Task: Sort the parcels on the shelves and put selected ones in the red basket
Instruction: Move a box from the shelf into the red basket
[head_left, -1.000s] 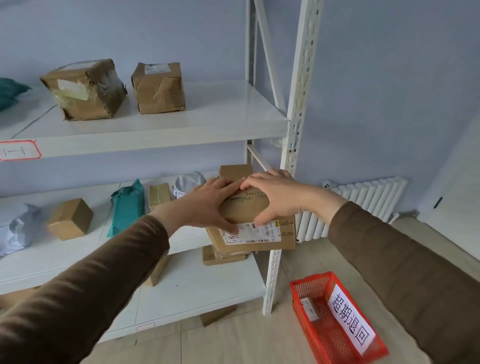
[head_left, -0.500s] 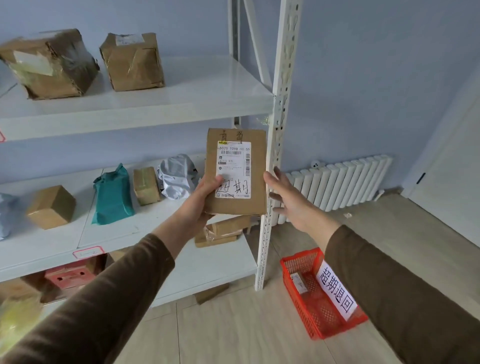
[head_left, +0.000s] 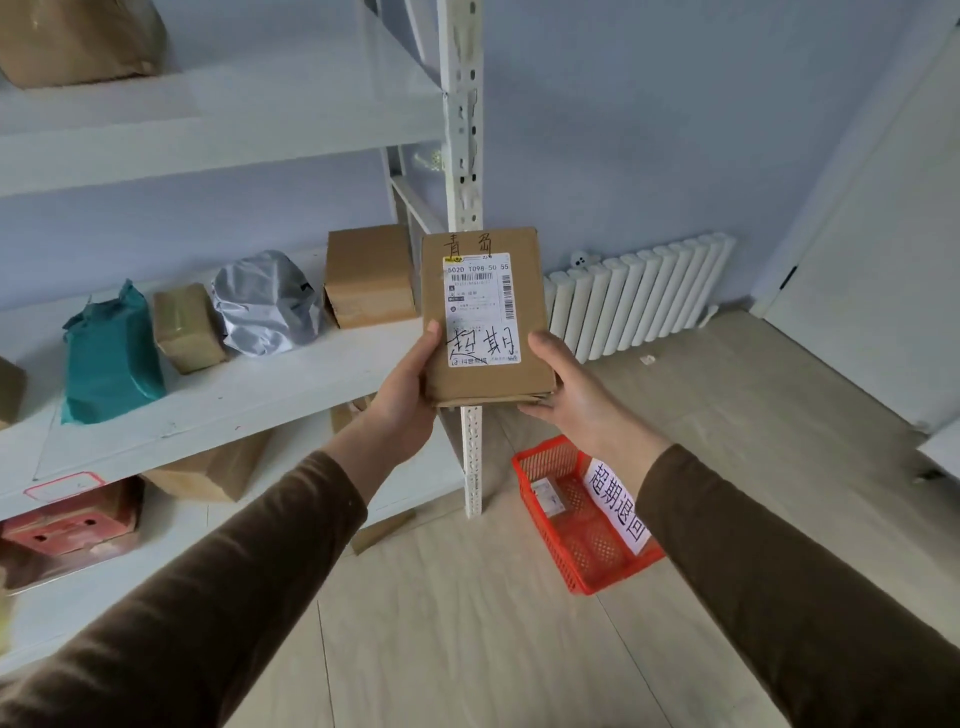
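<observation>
Three shelf (head_left: 218, 410) levels carry parcels, beside a radiator (head_left: 639, 296). Red basket (head_left: 582, 519) on floor, lower right, one small item inside. Box (head_left: 485, 317) upright, label toward me, above and left of basket. Left hand (head_left: 405, 400) and right hand (head_left: 576, 400) clamp its lower edges.

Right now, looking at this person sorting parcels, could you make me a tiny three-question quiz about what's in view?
1. True or false: the brown parcel is held by both the left hand and the right hand.
2. Where is the red basket? A) floor B) middle shelf C) top shelf
3. Which colour is the soft bag leftmost on the middle shelf?

Key: 1 true; 2 A; 3 teal green.
</observation>
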